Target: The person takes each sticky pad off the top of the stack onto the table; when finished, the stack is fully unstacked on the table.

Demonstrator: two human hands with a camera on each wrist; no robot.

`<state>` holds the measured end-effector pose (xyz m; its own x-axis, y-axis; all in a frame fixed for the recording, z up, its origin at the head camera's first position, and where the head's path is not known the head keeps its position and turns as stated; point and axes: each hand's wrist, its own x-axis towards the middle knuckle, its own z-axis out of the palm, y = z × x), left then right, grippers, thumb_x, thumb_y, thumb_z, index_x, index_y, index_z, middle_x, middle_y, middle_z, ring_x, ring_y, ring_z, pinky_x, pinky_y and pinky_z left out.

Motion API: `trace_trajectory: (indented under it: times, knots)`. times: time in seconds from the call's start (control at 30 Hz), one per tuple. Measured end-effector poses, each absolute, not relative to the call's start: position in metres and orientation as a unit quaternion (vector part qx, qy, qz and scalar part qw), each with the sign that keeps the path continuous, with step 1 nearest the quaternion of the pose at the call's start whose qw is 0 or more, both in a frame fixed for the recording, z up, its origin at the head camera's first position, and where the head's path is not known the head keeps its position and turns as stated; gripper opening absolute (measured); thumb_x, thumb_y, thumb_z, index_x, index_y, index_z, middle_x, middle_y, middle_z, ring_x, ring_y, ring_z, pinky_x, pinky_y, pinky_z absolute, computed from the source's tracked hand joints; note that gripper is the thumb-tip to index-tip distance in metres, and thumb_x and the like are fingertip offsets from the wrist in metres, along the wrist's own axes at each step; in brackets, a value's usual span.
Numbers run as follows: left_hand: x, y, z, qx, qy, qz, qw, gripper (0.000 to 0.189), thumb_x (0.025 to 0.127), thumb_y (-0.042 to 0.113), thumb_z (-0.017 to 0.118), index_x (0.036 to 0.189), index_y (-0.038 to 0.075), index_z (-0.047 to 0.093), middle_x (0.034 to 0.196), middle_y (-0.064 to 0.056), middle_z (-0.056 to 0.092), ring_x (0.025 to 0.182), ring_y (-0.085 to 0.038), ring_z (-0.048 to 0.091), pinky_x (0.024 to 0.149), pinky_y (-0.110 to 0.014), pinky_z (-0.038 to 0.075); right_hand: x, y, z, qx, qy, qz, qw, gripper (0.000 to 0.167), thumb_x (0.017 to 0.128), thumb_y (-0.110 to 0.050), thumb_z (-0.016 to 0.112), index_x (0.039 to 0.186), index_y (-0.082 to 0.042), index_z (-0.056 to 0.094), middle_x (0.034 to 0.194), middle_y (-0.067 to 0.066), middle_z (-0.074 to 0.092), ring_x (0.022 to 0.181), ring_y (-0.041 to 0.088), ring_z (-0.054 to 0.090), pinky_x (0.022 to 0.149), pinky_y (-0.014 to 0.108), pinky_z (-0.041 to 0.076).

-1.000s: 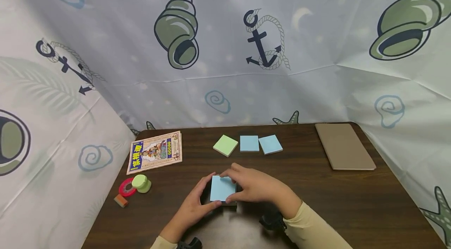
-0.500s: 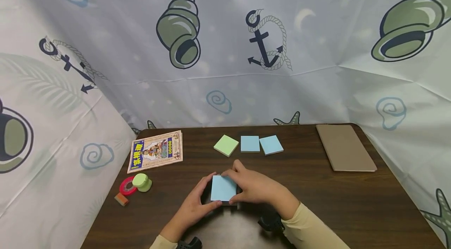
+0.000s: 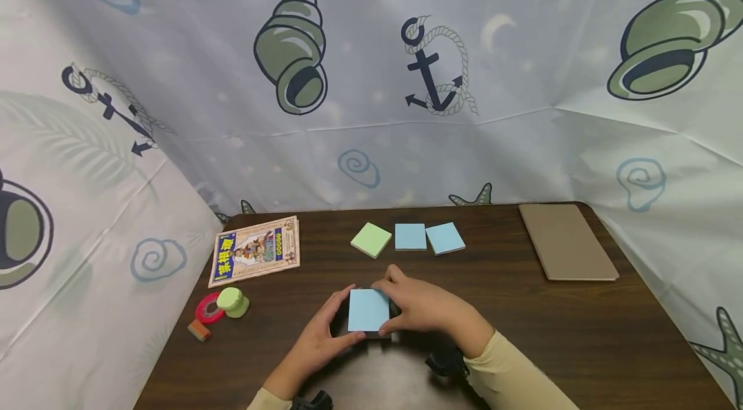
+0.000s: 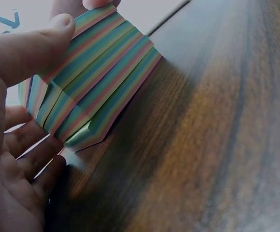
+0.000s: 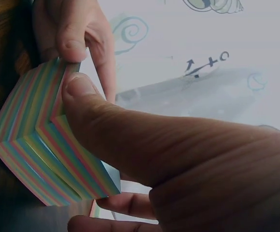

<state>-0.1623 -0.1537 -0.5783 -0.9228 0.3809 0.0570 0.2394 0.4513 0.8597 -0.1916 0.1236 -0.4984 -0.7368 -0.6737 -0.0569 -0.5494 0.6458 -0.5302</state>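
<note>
A stack of sticky note pads [image 3: 369, 310] stands on the table in front of me, its top sheet light blue. Striped pink, yellow, green and blue edges show on the stacked pads [image 4: 96, 82] in the left wrist view, where the layers sit slightly offset. My left hand [image 3: 322, 336] grips the stack's left side, thumb at the near edge. From the right, my right hand [image 3: 429, 308] holds the stack between thumb and fingers. In the right wrist view the right thumb [image 5: 89, 104] presses the striped side close to the left thumb.
Behind the stack lie a green sticky pad [image 3: 371, 240] and two blue pads [image 3: 410, 237]. Cards or booklets [image 3: 255, 251], a red tape roll [image 3: 208, 309], a light green round object [image 3: 233, 302] and an orange-grey eraser-like block [image 3: 199, 331] lie left. A beige notebook [image 3: 569, 242] lies right.
My right hand's fingers have shifted slightly right, off the top sheet toward the stack's right edge. The top blue pad has moved slightly right. My left hand has stayed in place.
</note>
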Motion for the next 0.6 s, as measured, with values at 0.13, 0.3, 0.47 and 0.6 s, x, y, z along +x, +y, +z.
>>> trace_trajectory:
  times: [0.13,0.3,0.47,0.6]
  knots:
    - [-0.162,-0.154,-0.58,0.182,0.851,0.488,0.075,0.096,0.089,0.042,0.092,0.169,0.022,0.043,0.161,0.012,0.054,0.15,-0.015,0.048,0.127,-0.032,0.034,-0.193,0.127,-0.497,-0.336,0.899,-0.249,0.131,0.074,0.09,-0.049,0.089,0.152,-0.021,0.059,0.12,-0.005,0.048,0.091,0.004,0.059,0.084,0.024,0.053]
    - [-0.163,-0.154,-0.58,0.173,0.851,0.488,0.087,0.097,0.087,0.044,0.092,0.169,0.028,0.042,0.16,0.016,0.052,0.153,-0.013,0.046,0.13,-0.036,0.032,-0.194,0.132,-0.494,-0.334,0.902,-0.243,0.123,0.073,0.089,-0.045,0.091,0.149,-0.018,0.059,0.12,-0.003,0.052,0.091,0.007,0.06,0.085,0.028,0.054]
    - [-0.164,-0.154,-0.58,0.182,0.85,0.488,0.079,0.095,0.087,0.042,0.093,0.167,0.032,0.043,0.16,0.015,0.054,0.152,-0.013,0.047,0.129,-0.03,0.032,-0.198,0.136,-0.494,-0.335,0.908,-0.232,0.095,0.073,0.086,-0.043,0.094,0.144,-0.018,0.057,0.123,-0.003,0.058,0.096,0.009,0.062,0.088,0.032,0.056]
    - [-0.165,-0.154,-0.582,0.187,0.849,0.488,0.072,0.095,0.087,0.042,0.093,0.168,0.031,0.043,0.159,0.016,0.054,0.151,-0.013,0.048,0.128,-0.027,0.032,-0.201,0.138,-0.491,-0.332,0.912,-0.23,0.076,0.074,0.084,-0.039,0.096,0.141,-0.018,0.053,0.126,-0.004,0.061,0.1,0.01,0.063,0.091,0.034,0.056]
